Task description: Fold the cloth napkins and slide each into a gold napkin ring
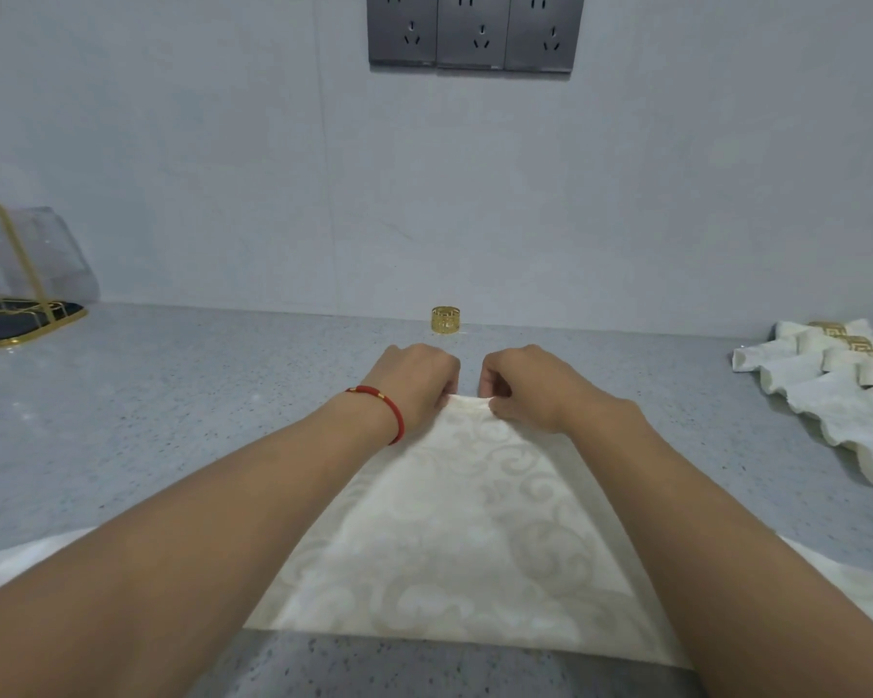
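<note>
Fingers: left hand (421, 377) and right hand (520, 382) both curl and pinch the far tip of the cream napkin (454, 526).
Napkin: spread on the grey counter (172, 420) (between both forearms).
Ring: gold napkin ring (445, 320) beyond the knuckles, untouched.
Surroundings: ringed napkins (837, 380) at right, gold-framed rack (16, 284) at left, wall sockets (475, 30) above.
Writing: none legible.
</note>
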`<state>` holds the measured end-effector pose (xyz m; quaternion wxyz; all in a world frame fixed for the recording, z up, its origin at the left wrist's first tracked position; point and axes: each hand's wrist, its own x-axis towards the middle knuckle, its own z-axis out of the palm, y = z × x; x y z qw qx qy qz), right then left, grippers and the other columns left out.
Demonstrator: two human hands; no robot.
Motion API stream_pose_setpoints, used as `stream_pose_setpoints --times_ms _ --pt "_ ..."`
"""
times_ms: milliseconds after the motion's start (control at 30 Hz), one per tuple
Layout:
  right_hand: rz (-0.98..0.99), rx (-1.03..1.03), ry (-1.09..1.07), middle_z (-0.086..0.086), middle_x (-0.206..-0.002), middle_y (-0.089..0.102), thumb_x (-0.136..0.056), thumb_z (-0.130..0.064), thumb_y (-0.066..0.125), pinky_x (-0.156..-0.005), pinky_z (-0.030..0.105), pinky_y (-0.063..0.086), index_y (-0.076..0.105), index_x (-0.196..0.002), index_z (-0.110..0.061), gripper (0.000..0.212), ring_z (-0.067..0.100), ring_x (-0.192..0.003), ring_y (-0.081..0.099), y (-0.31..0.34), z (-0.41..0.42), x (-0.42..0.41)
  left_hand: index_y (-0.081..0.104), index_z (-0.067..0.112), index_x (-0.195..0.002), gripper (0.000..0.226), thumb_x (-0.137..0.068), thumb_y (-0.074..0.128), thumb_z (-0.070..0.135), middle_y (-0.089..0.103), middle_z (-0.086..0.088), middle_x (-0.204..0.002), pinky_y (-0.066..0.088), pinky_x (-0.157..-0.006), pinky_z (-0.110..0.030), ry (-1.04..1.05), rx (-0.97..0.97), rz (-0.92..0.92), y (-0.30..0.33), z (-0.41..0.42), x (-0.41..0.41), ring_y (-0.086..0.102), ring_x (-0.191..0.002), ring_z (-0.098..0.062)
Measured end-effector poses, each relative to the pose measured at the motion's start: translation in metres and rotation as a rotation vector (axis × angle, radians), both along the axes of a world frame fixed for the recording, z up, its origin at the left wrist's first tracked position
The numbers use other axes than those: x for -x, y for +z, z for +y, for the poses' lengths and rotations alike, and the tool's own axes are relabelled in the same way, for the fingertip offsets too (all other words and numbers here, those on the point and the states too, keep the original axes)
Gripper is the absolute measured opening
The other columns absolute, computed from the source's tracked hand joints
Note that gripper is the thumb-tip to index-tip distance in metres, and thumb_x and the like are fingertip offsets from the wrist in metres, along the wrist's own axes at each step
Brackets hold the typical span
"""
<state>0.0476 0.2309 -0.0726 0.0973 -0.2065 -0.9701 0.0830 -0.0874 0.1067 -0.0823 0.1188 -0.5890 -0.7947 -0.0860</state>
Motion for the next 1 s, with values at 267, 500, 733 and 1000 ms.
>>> stream_pose_setpoints --times_ms 267,500,733,1000 --pt "0.085 -0.259 0.072 -0.007 -0.098 0.068 -0.099 -0.016 0.050 -0.071 0.033 0.047 0.067 -0.106 -0.025 0.020 0.021 -0.091 0.063 -0.022 -0.016 -0.041 0.064 0.022 -0.072 0.026 -0.084 0.052 0.003 0.062 0.002 -0.076 0.051 -0.066 -0.033 -0.058 -0.016 -0.084 -0.009 -0.018 0.000 0.061 -0.075 -0.024" --pt "0.317 0.014 -0.111 0.006 -0.108 0.066 -0.101 -0.018 0.061 -0.091 0.042 0.049 0.078 -0.111 -0.016 0.019 0.026 -0.105 0.058 -0.042 -0.012 -0.033 0.048 0.014 -0.063 0.030 -0.087 0.060 -0.001 0.046 -0.002 -0.067 0.051 -0.070 -0.035 0.094 -0.238 -0.286 -0.028 -0.016 0.000 0.047 -0.065 -0.023" --pt "0.173 -0.412 -0.035 -0.006 -0.094 0.061 -0.090 -0.009 0.063 -0.081 0.035 0.037 0.063 -0.097 -0.024 0.016 0.020 -0.090 0.056 -0.034 -0.022 -0.037 0.060 0.024 -0.098 0.019 -0.089 0.060 0.007 0.060 0.005 -0.094 0.032 -0.079 -0.034 0.108 -0.141 0.136 -0.025 -0.026 -0.018 0.053 -0.094 -0.021" --pt "0.127 -0.248 0.015 -0.005 -0.098 0.062 -0.099 -0.024 0.049 -0.074 0.035 0.050 0.069 -0.097 -0.022 0.021 0.020 -0.086 0.061 -0.028 -0.033 -0.055 0.070 0.023 -0.096 0.022 -0.093 0.055 0.006 0.066 0.003 -0.097 0.046 -0.082 -0.033 0.078 -0.240 -0.081 -0.032 -0.047 -0.022 0.062 -0.094 -0.022"
